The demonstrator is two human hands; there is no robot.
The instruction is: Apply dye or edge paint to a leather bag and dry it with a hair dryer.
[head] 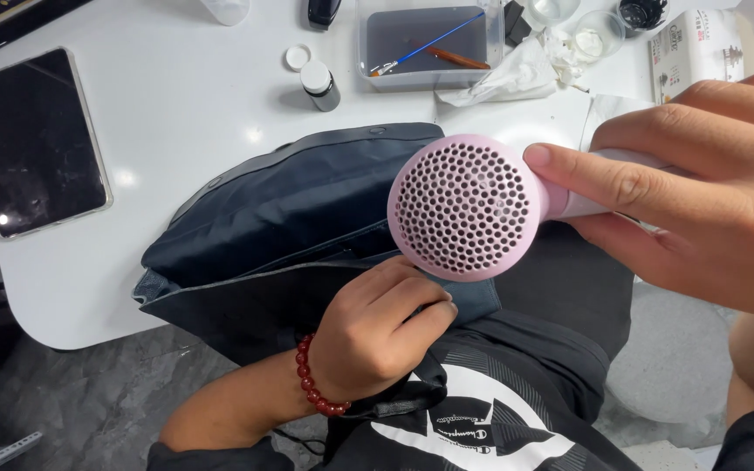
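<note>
Both hands are busy at the edge of the counter (pixel 176 113). With my right hand (pixel 700 183) I am gripping the white handle of a pink hair dryer (pixel 466 208), fingers wrapped around it and one fingertip resting near the head; its round perforated back grille is facing up toward me. With my left hand (pixel 377 327) I am pressing down on a dark folded cloth bag (pixel 290 218), fingers curled closed over its near edge, a red bead bracelet (pixel 314 379) sitting on that wrist. The dryer is hovering just above the bag's right end, close beside my left hand, and whether it is touching the fabric I cannot tell. The bag is lying partly on the white counter and partly hanging over its rounded front edge toward my lap.

Further back, a dark tablet (pixel 37 139) is lying flat on the left. A small dark bottle (pixel 318 85) is standing with its white cap (pixel 298 58) off just beside it. Behind that, a clear plastic tray (pixel 429 44) is holding a blue-handled brush (pixel 429 39) and a brown one, with crumpled white tissue (pixel 525 70) next to it.
</note>
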